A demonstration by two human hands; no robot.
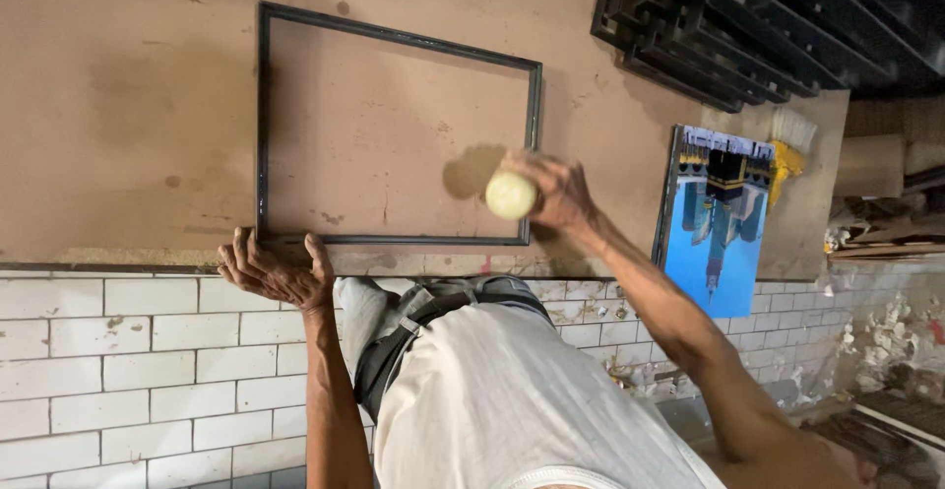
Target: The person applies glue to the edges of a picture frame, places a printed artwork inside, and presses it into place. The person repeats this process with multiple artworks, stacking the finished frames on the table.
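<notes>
Right hand (561,192) is closed around a pale round ball-shaped lump (511,195), fingers wrapped over most of it, only the rounded end showing; what it's made of I can't tell. It sits just inside the lower right corner of the black frame (398,125), close above the board (138,105), casting a shadow there. Left hand (276,270) holds nothing: fingers spread and pressed flat at the frame's lower left corner, on the near edge of the board, pinning that rail. The frame is a thin dark rectangular moulding, empty, lying flat on the brown board. Handling judgement: light, fairly stiff along the rails but likely weak at the mitred corners, so it would rack if pushed at one corner; better held by pressing down on a rail or gripped at mid-rail than pulled by a corner. The lump looks small, light and easy to palm. Beyond the frame's right side, a blue picture print (717,221) lies near the board edge; further out, past the frame's far right corner, a stack of dark frames (768,26). White tiled wall (108,371) runs below the frame's near edge, under the board.
</notes>
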